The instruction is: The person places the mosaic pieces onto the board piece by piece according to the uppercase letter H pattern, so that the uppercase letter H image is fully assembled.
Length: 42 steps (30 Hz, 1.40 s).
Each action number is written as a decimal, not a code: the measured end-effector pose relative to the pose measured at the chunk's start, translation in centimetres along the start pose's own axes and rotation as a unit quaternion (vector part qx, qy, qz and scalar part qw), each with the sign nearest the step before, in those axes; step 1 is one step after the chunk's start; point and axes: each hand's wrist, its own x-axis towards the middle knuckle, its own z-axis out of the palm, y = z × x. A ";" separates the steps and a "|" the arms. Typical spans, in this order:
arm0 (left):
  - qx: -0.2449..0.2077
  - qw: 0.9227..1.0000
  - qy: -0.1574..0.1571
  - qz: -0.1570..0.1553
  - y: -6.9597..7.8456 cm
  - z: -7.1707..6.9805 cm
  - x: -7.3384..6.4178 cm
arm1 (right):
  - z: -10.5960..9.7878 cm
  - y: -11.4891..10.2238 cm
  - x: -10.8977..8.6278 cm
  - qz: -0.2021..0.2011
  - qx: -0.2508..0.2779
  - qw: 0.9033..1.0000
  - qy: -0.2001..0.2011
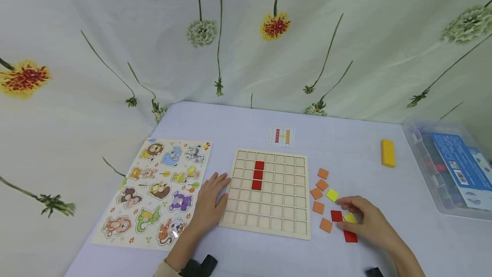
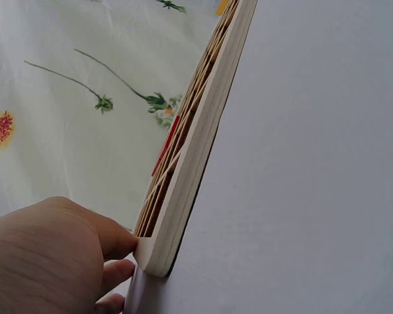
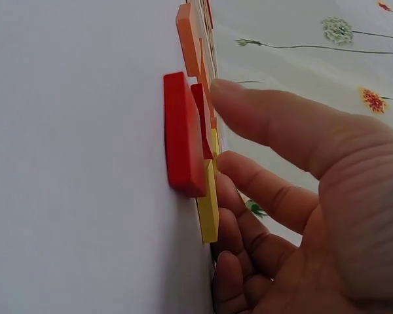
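Observation:
A wooden grid board (image 1: 265,231) lies flat in the middle of the table, with three red square tiles (image 1: 257,175) in one column of its cells. My left hand (image 1: 209,202) rests along the board's left edge, fingers extended; the left wrist view shows its thumb touching a corner. Over the loose tiles to the right, my right hand (image 1: 367,221) hovers with thumb and index finger apart. Beneath it are a yellow tile (image 1: 350,218), partly hidden, and a red tile (image 3: 183,137). Another red tile (image 1: 336,216) and a second yellow tile (image 1: 332,195) lie beside its fingertips.
Several orange tiles (image 1: 326,225) lie between board and right hand. A pattern card (image 1: 281,137) lies behind the board. An animal picture board (image 1: 146,243) is at left. A yellow block (image 1: 388,153) and a clear plastic box (image 1: 426,174) stand at right.

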 end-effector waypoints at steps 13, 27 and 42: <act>0.007 1.000 0.001 0.002 -0.1 0.1 0.0 | 0.5 -0.1 0.0 -0.030 -0.042 0.998 0.026; 0.010 1.000 0.002 0.004 -0.1 0.1 0.0 | 0.2 -0.2 -0.1 -0.013 -0.013 1.000 0.019; 0.005 1.000 -0.001 0.004 -0.2 0.0 0.1 | 0.2 -6.1 1.9 -0.052 -0.013 0.995 0.090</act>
